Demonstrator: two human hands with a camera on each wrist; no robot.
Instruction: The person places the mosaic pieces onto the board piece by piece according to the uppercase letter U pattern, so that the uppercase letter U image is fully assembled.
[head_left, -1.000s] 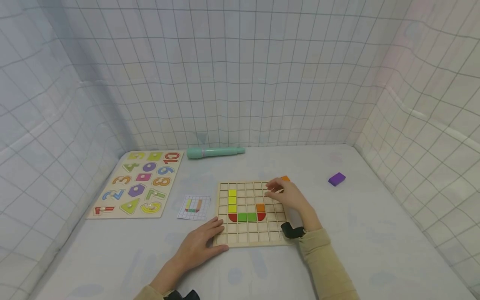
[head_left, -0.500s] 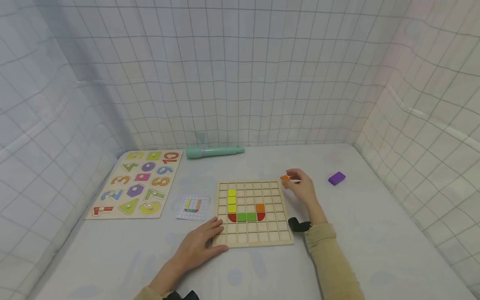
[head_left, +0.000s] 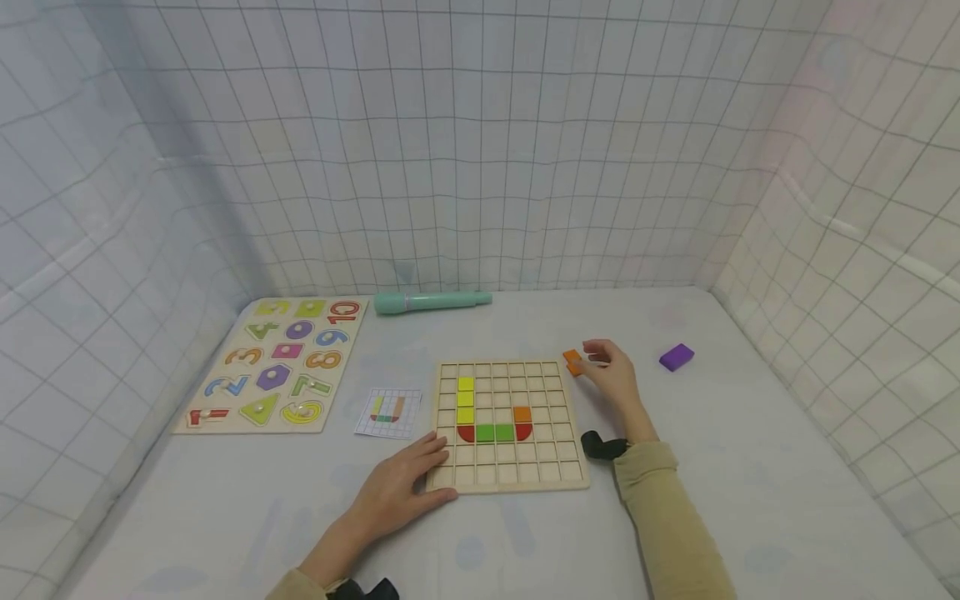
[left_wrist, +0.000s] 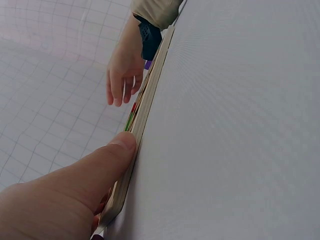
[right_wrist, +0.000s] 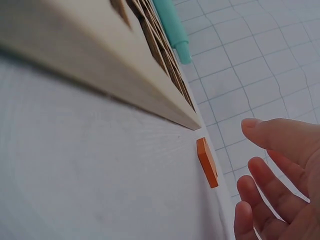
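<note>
A wooden grid board [head_left: 506, 477] lies on the table, with yellow tiles [head_left: 465, 399], green tiles [head_left: 495, 433], red rounded corner tiles [head_left: 523, 432] and an orange tile [head_left: 522, 415] set in a U-like shape. My left hand [head_left: 395, 490] rests at its front left corner, fingers over the left side. In the left wrist view the thumb [left_wrist: 123, 142] touches the board's front edge. My right hand [head_left: 611, 375] is beside a loose orange block [head_left: 572, 362] off the board's far right corner. The right wrist view shows relaxed, parted fingers [right_wrist: 272, 187] apart from that block.
A printed pattern card [head_left: 387, 413] lies left of the board. Farther left is a number and shape puzzle [head_left: 281, 367]. A teal microphone-shaped stick [head_left: 432, 302] lies at the back, and a purple block [head_left: 677, 357] to the right. Grid-patterned cloth walls [head_left: 480, 167] enclose the table.
My right hand has moved right from above the board to the loose orange block, which now sits turned and slightly nearer. The left hand has stayed at the board's corner.
</note>
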